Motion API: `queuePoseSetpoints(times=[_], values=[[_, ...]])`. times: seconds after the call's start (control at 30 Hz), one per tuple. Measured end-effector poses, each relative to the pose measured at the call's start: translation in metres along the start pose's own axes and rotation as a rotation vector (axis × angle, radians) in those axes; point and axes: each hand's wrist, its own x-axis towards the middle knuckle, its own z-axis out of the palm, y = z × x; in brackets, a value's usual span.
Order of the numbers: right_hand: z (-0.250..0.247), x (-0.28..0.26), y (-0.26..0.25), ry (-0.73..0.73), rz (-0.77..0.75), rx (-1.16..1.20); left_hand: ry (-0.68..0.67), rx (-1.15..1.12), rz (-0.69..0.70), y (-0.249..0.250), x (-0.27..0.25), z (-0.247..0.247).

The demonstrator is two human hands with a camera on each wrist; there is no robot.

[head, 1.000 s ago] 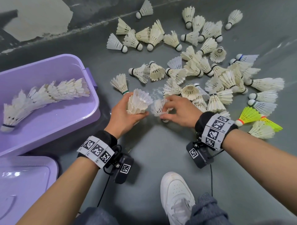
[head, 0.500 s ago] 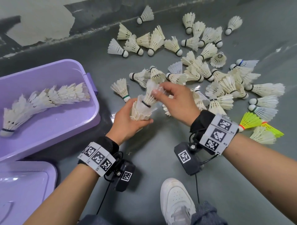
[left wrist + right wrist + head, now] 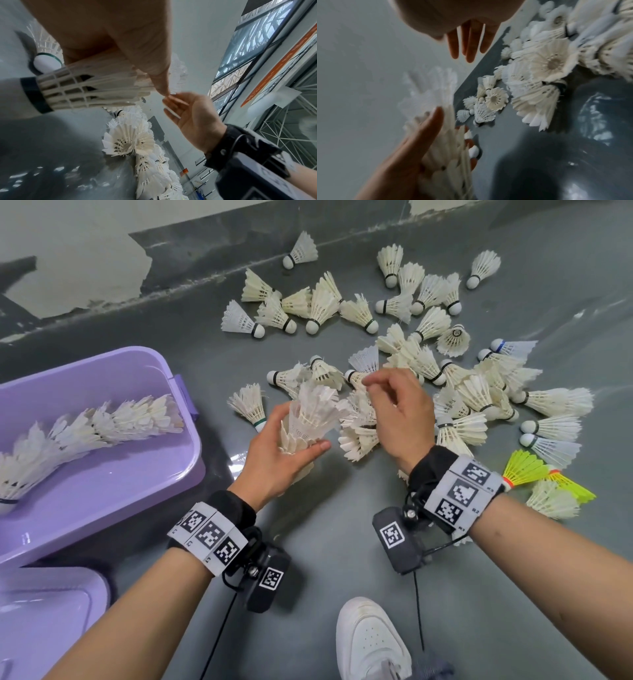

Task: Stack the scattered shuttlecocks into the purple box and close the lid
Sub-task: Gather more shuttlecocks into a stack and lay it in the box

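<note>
Your left hand grips a short nested stack of white shuttlecocks, feathers up, thumb and fingers curled round its lower part. Your right hand hovers just beside the stack's top, fingers loosely bent and holding nothing. The purple box sits open at your left with a long nested row of shuttlecocks lying inside. Its lid lies on the floor in front of it. Loose shuttlecocks lie scattered on the grey floor beyond your hands.
</note>
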Motion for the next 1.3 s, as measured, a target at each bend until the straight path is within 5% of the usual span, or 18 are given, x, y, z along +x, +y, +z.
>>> queuePoseSetpoints(times=[0.07, 0.17, 0.3, 0.43, 0.53, 0.8, 0.93, 1.1, 1.3], values=[[-0.004, 0.002, 0.014, -0.244, 0.087, -0.183, 0.024, 0.0, 0.003, -0.001, -0.001, 0.0], [-0.004, -0.004, 0.03, -0.608, -0.012, -0.412, 0.032, 0.007, -0.008, -0.005, -0.004, 0.0], [0.003, -0.008, 0.048, -0.775, -0.147, -0.638, 0.031, 0.015, -0.037, -0.006, -0.008, 0.0], [0.006, -0.005, 0.053, -0.781, -0.279, -0.847, 0.008, 0.044, -0.055, -0.006, -0.009, 0.0], [0.006, -0.001, 0.054, -0.633, -0.31, -0.862, -0.004, 0.063, -0.062, -0.006, -0.009, -0.002], [0.005, 0.017, 0.005, -0.024, -0.104, -0.087, 0.039, 0.07, -0.08, -0.012, -0.008, -0.005], [0.01, 0.014, -0.021, -0.105, -0.014, 0.102, 0.033, 0.056, -0.08, -0.012, -0.009, -0.004], [0.016, -0.003, -0.029, -0.311, -0.176, 0.044, 0.066, 0.025, -0.064, -0.013, -0.007, -0.005], [0.022, -0.006, -0.031, -0.376, -0.292, 0.011, 0.047, -0.015, -0.055, -0.018, -0.005, -0.004]])
